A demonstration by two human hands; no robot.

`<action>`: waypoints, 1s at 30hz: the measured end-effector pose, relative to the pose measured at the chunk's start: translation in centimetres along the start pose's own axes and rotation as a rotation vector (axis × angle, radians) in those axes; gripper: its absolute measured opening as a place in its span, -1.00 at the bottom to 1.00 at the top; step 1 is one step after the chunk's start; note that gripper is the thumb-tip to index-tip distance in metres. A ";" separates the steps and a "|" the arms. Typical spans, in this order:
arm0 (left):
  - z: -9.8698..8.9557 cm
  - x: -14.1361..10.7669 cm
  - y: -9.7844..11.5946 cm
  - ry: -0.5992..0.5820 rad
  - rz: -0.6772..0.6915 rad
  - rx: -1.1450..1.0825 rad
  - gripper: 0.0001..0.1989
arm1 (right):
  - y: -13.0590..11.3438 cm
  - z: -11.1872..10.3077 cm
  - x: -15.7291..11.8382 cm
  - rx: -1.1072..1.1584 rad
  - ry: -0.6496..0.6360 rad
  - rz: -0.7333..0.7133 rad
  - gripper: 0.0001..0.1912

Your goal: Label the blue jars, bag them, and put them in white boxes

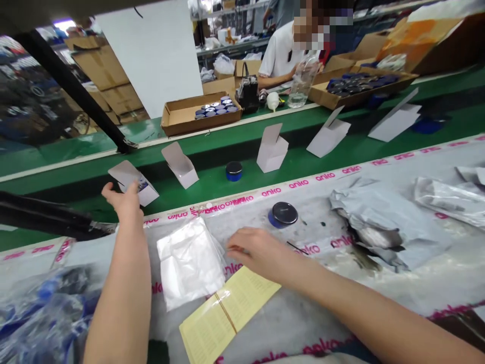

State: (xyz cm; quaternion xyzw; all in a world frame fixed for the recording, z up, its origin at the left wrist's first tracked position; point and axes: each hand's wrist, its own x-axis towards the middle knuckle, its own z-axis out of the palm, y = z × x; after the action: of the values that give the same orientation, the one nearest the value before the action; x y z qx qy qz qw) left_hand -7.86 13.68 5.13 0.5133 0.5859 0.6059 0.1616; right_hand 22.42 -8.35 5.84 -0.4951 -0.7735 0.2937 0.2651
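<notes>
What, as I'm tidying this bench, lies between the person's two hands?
A folded clear plastic bag lies between the left hand and right hand, on the pink-printed grey sheet, as the head view shows.

Pink lowercase "anko", repeated again and again along the white tape strip edging the grey plastic bench cover. Same brand in larger pink letters on the cover itself, just right of the middle and again along the bottom edge. More of the same pink lettering on a strip at far left, partly creased. Fine columns of print on the banded yellow leaflets, too small to read.
</notes>
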 end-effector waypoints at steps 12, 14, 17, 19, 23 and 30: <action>-6.0 -15.1 6.0 -0.457 0.003 0.091 -0.59 | -2.3 4.6 11.2 0.272 0.039 -0.131 -0.82; -6.3 -16.1 4.7 -0.635 0.021 0.191 -0.51 | -2.3 3.2 10.8 0.333 0.164 -0.076 -0.85; -6.7 -16.0 4.2 -0.792 0.041 0.325 -0.60 | -1.5 0.3 9.7 0.399 0.328 0.009 -0.87; -6.7 -15.4 5.3 -0.817 0.052 0.368 -0.54 | -0.7 -1.3 8.8 0.447 0.388 0.073 -0.84; -5.2 -15.1 9.0 -0.720 0.004 0.205 -0.51 | 0.4 -2.9 7.4 0.558 0.391 0.186 -0.68; 0.5 -15.5 11.0 -1.025 -0.361 -0.287 -0.56 | -0.1 -3.2 5.4 0.899 0.238 0.303 -0.62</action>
State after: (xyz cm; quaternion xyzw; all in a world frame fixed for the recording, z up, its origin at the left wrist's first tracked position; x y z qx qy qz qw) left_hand 3.49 -1.29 7.95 0.6065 0.4228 0.3153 0.5949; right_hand 22.59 -2.80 8.80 -0.4686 -0.4535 0.5753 0.4937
